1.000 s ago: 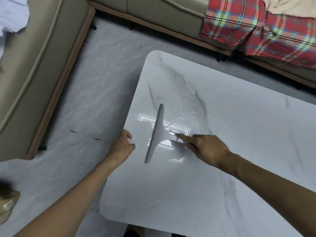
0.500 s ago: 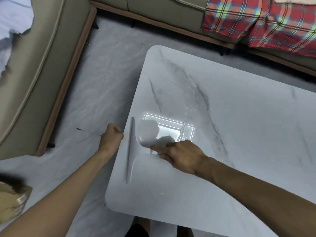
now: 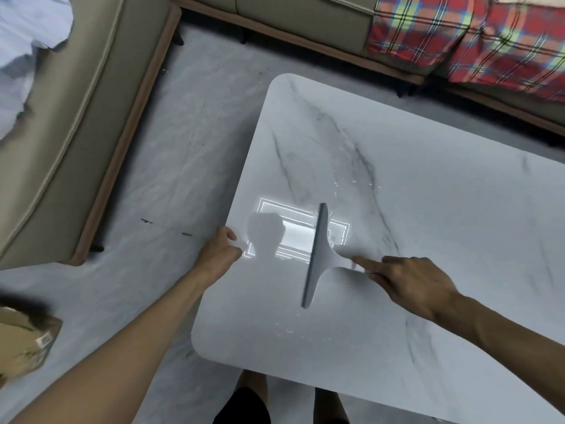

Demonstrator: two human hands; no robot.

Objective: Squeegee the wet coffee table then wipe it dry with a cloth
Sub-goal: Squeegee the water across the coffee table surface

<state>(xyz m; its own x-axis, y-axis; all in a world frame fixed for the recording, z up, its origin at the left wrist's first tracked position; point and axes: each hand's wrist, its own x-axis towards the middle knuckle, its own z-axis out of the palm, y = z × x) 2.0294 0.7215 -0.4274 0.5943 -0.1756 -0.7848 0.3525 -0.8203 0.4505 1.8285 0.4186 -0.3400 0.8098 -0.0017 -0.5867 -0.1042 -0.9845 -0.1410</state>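
Observation:
A white marble coffee table (image 3: 428,209) fills the right half of the view, with small water droplets near its middle and front left. A grey squeegee (image 3: 318,255) lies blade-down on the table, its blade running front to back. My right hand (image 3: 409,283) grips the squeegee's handle, index finger stretched along it. My left hand (image 3: 220,252) holds the table's left edge, thumb on top. No cloth is in view.
A beige sofa (image 3: 76,117) stands to the left and another runs along the back, draped with a red plaid blanket (image 3: 458,41). A cardboard box (image 3: 24,344) sits on the floor at lower left. My feet (image 3: 253,399) show below the table's front edge.
The squeegee went left to the table's left edge, then came back right toward the middle. My left hand stayed at the edge.

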